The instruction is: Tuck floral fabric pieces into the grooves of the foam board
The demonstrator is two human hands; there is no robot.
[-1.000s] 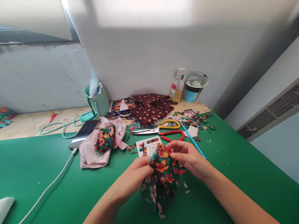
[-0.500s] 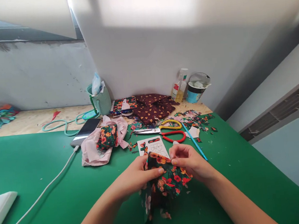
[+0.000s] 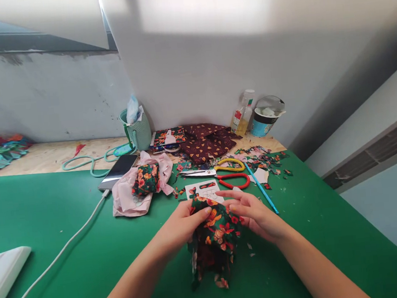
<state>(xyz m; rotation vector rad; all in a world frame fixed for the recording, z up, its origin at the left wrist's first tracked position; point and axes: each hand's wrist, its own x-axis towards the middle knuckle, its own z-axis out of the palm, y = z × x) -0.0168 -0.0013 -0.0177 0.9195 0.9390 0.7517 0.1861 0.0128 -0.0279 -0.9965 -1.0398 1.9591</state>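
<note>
A floral cloth piece (image 3: pixel 222 228), dark green with red and orange flowers, hangs over the table with ragged lower edges. My left hand (image 3: pixel 187 218) is closed on its upper left part, thumb lying on top. At the cloth's upper right edge is my right hand (image 3: pixel 255 211), its fingers stretched and apart, some partly behind the cloth. Just beyond lies a white card (image 3: pixel 204 188) with drawn outlines and small floral scraps on it. Scissors (image 3: pixel 204 173) with one yellow and one red handle rest behind the card, blades parted slightly. A blue pencil-like stick (image 3: pixel 262 189) lies to their right.
On the left are a phone (image 3: pixel 119 170) with a white cable (image 3: pixel 71 248) and a pink cloth (image 3: pixel 130 205) under a floral bundle (image 3: pixel 146 179). Farther back stand a green basket (image 3: pixel 141 131), maroon fabric (image 3: pixel 207 143), a bottle (image 3: pixel 242 116) and a tub (image 3: pixel 264 123). Scraps (image 3: pixel 262 157) lie scattered.
My right hand has loosened from a pinch to stretched fingers. The cloth's right side has swung inward and hangs lower. The whole view has shifted slightly.
</note>
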